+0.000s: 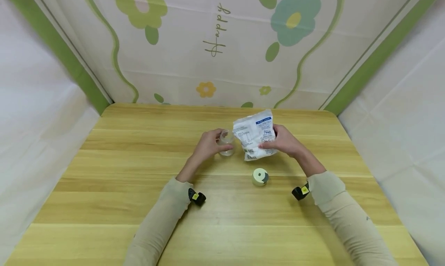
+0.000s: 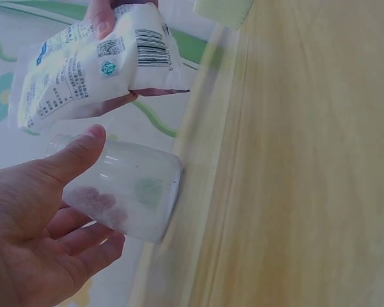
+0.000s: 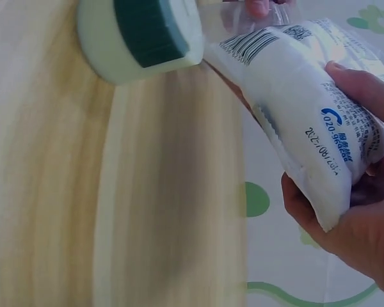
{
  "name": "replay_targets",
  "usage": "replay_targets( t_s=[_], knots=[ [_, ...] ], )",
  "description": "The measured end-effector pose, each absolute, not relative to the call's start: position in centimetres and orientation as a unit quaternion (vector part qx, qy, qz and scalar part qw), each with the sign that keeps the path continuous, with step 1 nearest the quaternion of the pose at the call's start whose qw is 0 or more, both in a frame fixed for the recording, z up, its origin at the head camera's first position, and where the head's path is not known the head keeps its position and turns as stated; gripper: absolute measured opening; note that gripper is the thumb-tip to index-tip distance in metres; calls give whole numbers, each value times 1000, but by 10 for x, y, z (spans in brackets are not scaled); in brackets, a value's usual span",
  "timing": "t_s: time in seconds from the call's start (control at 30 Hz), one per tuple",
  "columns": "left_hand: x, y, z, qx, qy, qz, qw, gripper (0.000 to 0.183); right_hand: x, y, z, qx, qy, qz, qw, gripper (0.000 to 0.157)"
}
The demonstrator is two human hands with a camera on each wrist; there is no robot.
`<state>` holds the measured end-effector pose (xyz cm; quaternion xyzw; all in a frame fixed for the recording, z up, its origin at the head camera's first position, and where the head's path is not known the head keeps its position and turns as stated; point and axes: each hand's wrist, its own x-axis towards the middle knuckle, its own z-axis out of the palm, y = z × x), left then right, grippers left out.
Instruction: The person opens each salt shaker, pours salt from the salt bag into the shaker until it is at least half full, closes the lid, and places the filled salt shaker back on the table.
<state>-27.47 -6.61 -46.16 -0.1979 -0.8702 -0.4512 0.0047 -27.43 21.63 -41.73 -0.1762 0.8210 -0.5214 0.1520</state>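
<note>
My left hand [image 1: 208, 144] holds a small clear jar [image 1: 226, 138] standing on the table, thumb on the near side and fingers round the back. Through its wall in the left wrist view, the jar [image 2: 141, 185] shows some reddish lumps and a pale green one near the bottom. Just right of it, my right hand [image 1: 286, 142] grips a white printed plastic bag [image 1: 248, 136], thumb on the front and fingers behind. The bag is tilted, with its left edge close to the jar's mouth. Small print, a barcode and a blue strip mark the bag.
A squat cream-coloured cylinder [image 1: 259, 178] with a dark green patch sits on the wooden table [image 1: 215, 235], nearer me than the bag. Behind the table hangs a flowered curtain [image 1: 243, 65], and pale cloth walls stand at both sides.
</note>
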Motion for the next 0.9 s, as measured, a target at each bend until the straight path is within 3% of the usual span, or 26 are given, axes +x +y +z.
replay_targets(
  t_s=[0.9],
  knots=[
    [-278, -51, -459, -189, -882, -432, 12, 60, -274, 218, -376, -184, 860, -447, 165, 52]
  ],
)
